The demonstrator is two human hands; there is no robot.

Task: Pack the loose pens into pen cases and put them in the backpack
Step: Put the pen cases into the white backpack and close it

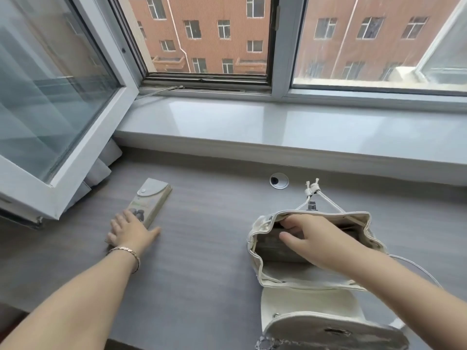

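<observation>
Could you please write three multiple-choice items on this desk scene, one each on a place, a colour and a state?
1. Where does the pen case lie?
A. on the windowsill
B. on the desk, under the left hand
C. in the backpack

2. What colour is the backpack?
A. cream
B. black
C. red

3. How is the backpack's flap?
A. buckled shut
B. folded open
C. torn off

Answers: 1 B, the left hand rests on its near end; 2 A, pale cream fabric; 3 B, the right hand reaches into the mouth.

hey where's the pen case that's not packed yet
In the head view, the pen case lies on the desk's left side, below the open window sash, with the left hand resting on its near end.
</observation>
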